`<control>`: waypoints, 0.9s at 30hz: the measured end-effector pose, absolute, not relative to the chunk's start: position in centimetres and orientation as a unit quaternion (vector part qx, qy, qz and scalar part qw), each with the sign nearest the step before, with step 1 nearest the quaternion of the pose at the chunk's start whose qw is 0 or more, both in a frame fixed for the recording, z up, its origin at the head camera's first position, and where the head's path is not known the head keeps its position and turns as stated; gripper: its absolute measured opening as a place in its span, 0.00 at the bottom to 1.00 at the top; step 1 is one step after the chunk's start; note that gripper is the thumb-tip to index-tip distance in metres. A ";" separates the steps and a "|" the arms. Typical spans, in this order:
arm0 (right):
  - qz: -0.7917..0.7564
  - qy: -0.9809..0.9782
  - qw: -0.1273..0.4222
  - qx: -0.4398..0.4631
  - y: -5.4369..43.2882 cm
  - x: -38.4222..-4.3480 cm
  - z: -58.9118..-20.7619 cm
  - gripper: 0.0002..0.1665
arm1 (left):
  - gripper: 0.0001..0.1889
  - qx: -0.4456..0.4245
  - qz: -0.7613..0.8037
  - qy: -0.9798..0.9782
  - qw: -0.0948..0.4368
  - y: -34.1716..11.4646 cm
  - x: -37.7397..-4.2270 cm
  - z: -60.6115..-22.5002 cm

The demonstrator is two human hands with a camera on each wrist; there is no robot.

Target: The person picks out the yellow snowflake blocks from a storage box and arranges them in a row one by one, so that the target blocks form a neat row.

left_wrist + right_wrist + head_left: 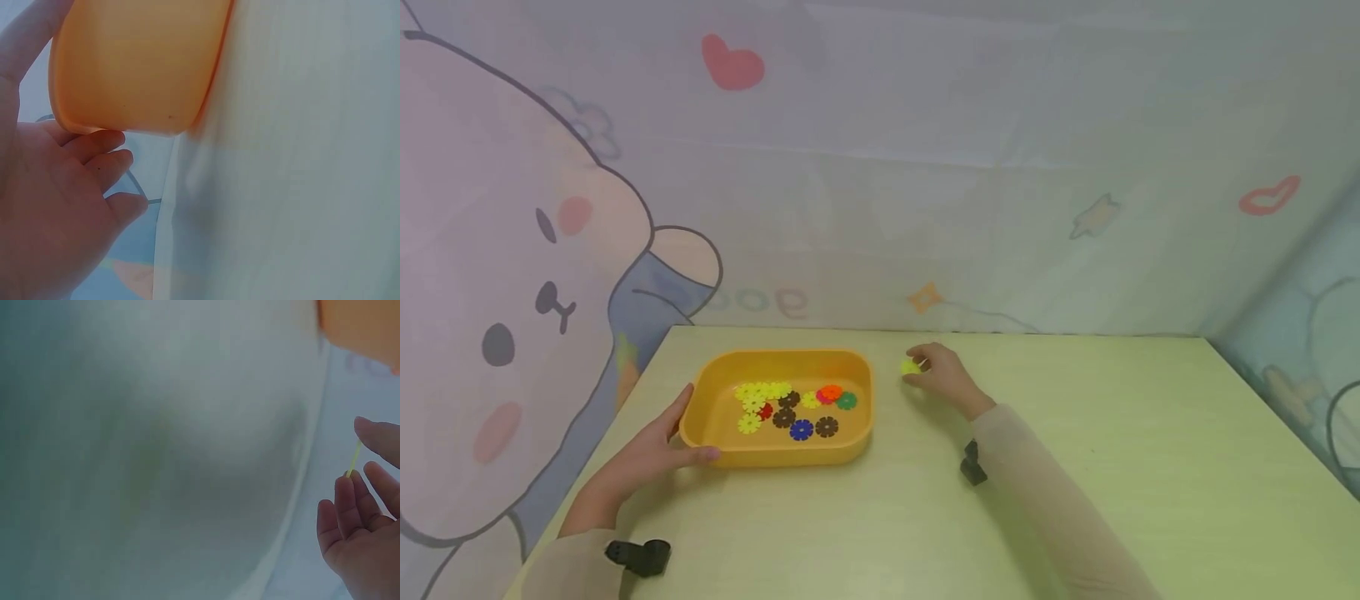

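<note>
In the head view a yellow-orange plastic tray (842,456) stands on the table's left part. My left hand (643,454) grips its left end, thumb at the front rim and fingers along the side. The left wrist view shows the fingers (103,147) bent against the tray wall (140,69). Inside the tray lie several toothed snowflake discs: yellow ones (749,423), brown ones (827,427), a blue one (801,430), and red, pink, orange and green ones. Right of the tray, my right hand (943,375) pinches a yellow snowflake disc (911,367), seen edge-on in the right wrist view.
The pale table (1120,433) reaches back to a wall cloth (925,208) printed with a cartoon bear, hearts and stars. A dark cable (1332,425) hangs beyond the right edge. Each sleeve carries a small black wrist device (973,464).
</note>
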State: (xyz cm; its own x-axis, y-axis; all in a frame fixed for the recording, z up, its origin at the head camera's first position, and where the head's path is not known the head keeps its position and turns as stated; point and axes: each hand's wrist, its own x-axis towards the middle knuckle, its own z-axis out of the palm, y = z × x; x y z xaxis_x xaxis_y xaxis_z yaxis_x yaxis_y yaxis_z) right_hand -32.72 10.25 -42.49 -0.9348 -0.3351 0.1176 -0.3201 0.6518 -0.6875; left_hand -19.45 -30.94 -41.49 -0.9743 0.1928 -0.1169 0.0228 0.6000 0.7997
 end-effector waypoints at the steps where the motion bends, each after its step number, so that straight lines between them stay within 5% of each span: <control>1: -0.378 0.909 0.015 -0.177 10.2 -32.9 -42.8 0.27 | 0.60 0.062 0.443 0.889 0.095 -31.0 -19.4 -41.5; 27: -0.319 0.928 0.071 -0.179 9.4 -34.0 -43.6 0.27 | 0.60 0.062 0.452 0.885 0.091 -30.9 -19.1 -41.4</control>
